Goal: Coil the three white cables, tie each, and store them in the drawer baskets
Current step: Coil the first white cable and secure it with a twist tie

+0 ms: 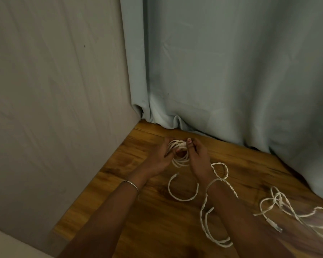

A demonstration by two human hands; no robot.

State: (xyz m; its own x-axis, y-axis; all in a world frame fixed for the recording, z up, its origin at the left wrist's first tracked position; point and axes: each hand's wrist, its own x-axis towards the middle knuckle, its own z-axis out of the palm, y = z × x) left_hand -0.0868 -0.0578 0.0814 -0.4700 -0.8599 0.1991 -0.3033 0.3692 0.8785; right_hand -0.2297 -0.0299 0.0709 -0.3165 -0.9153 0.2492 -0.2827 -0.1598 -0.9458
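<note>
A coiled white cable [181,159] is held up above the wooden floor [153,216] between both hands. My left hand [159,158] grips its left side, fingers curled through the loops. My right hand [198,155] pinches the top of the coil, where a wrapped band of cable binds the loops. The loose tail of this cable [183,197] curves down on the floor beneath. A second, twisted white cable [208,228] lies in loose loops under my right forearm. A third white cable [280,205] with a plug end sprawls at the right.
A pale wall [54,90] stands on the left and a light blue curtain [231,71] hangs to the floor behind the hands. A pale surface edge [11,246] shows at the bottom left corner. No drawer or basket is in view.
</note>
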